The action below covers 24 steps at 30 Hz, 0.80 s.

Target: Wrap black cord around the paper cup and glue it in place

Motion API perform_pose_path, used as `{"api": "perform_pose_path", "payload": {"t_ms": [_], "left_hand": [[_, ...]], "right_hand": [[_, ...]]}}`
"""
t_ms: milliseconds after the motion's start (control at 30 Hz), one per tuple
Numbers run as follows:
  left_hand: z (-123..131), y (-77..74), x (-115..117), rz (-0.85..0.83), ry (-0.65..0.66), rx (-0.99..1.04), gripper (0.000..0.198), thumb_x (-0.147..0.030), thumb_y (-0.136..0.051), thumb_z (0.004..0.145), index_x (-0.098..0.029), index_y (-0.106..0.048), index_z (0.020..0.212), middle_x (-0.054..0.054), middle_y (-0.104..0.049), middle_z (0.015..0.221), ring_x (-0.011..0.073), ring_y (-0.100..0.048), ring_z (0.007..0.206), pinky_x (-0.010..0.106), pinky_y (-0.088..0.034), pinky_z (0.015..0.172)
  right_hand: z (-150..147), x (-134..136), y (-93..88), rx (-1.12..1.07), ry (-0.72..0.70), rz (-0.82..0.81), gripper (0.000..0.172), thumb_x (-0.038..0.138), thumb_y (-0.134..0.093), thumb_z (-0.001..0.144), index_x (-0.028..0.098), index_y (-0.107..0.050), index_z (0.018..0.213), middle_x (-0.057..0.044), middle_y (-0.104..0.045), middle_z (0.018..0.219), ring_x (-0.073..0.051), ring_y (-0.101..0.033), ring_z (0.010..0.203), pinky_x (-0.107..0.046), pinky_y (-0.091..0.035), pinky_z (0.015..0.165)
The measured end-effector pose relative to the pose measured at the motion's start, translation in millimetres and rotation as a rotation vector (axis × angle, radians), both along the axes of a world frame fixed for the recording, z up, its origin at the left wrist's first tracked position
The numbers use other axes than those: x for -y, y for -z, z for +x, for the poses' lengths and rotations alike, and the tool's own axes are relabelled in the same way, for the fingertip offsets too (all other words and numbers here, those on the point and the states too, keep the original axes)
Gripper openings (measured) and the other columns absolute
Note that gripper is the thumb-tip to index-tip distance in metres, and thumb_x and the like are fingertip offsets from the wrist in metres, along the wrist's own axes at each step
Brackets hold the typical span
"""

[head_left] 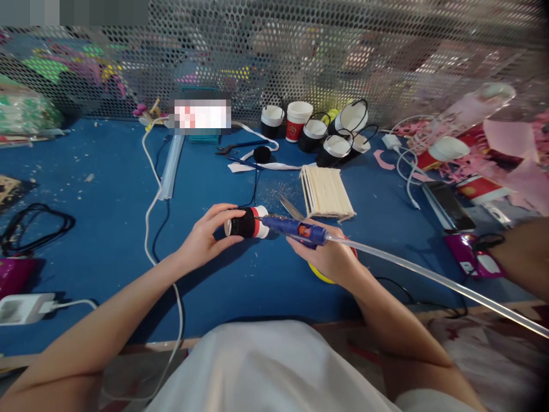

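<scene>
My left hand [208, 232] is closed around a small paper cup [247, 222] wrapped in black with a red and white band, held on its side above the blue table [107, 189]. My right hand [328, 254] grips a blue glue gun [295, 228] with a long clear glue stick [429, 277] trailing out to the right. The gun's nozzle touches the cup's rim. A yellow object [319, 273] lies partly hidden under my right hand.
A stack of wooden sticks [326, 191] and scissors [291, 207] lie just behind the hands. Several finished black cups with wire handles [338, 140] stand at the back by a perforated metal screen. A phone [448, 205], cables, a white charger [23, 308] and pink scraps lie around. Another person's arm [523, 257] is at right.
</scene>
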<state>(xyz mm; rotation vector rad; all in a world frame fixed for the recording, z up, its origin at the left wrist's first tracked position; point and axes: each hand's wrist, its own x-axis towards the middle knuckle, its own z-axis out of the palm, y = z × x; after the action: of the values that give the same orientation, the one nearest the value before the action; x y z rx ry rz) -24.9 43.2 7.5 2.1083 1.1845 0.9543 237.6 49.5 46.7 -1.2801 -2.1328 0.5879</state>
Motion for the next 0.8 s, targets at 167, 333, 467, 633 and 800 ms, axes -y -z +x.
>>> {"api": "perform_pose_path", "payload": {"t_ms": [167,333,467,633,800], "left_hand": [[0.6,-1.0,-0.6,-0.012,-0.005,0.018,0.043,-0.026,-0.063,0.079,-0.022,-0.051,0.120,0.011,-0.048,0.123,0.0234,-0.049,0.116,0.044,-0.043,0.097],[3.0,-2.6,0.6,-0.049,-0.003,0.055,0.043,-0.026,-0.064,0.079,-0.023,-0.052,0.120,0.011,-0.048,0.122,0.0229,-0.050,0.114,0.039,-0.050,0.089],[3.6,-0.3,0.3,-0.126,-0.018,0.155,0.044,-0.027,-0.065,0.077,-0.024,-0.052,0.119,0.009,-0.050,0.118,0.0205,-0.054,0.107,0.034,-0.053,0.083],[4.7,1.6,0.8,-0.241,-0.072,0.195,0.045,-0.031,-0.065,0.076,-0.024,-0.052,0.119,0.008,-0.054,0.116,0.0194,-0.059,0.098,0.034,-0.054,0.081],[6.3,0.0,0.1,-0.337,-0.129,0.230,0.048,-0.035,-0.065,0.075,-0.021,-0.053,0.118,0.009,-0.057,0.115,0.0185,-0.061,0.090,0.033,-0.055,0.076]], "right_hand": [[0.0,0.8,0.9,-0.016,0.006,-0.004,0.007,0.025,-0.061,0.074,0.019,-0.058,0.077,0.001,-0.062,0.065,-0.010,-0.055,0.055,-0.021,-0.043,0.055],[0.0,0.3,1.0,0.010,0.014,-0.006,0.007,0.026,-0.061,0.075,0.019,-0.059,0.078,0.001,-0.063,0.067,-0.010,-0.056,0.056,-0.021,-0.043,0.055],[-0.1,2.2,-0.3,0.034,0.007,0.006,0.006,0.025,-0.061,0.075,0.020,-0.058,0.075,0.001,-0.062,0.066,-0.010,-0.055,0.056,-0.020,-0.042,0.054],[0.3,4.6,-0.6,0.049,0.000,0.020,0.006,0.025,-0.060,0.076,0.020,-0.058,0.076,0.001,-0.062,0.067,-0.010,-0.056,0.057,-0.020,-0.042,0.055],[1.3,5.9,-1.0,0.083,-0.011,0.034,0.009,0.025,-0.060,0.076,0.020,-0.055,0.071,0.003,-0.058,0.062,-0.009,-0.052,0.053,-0.020,-0.040,0.053]]}}
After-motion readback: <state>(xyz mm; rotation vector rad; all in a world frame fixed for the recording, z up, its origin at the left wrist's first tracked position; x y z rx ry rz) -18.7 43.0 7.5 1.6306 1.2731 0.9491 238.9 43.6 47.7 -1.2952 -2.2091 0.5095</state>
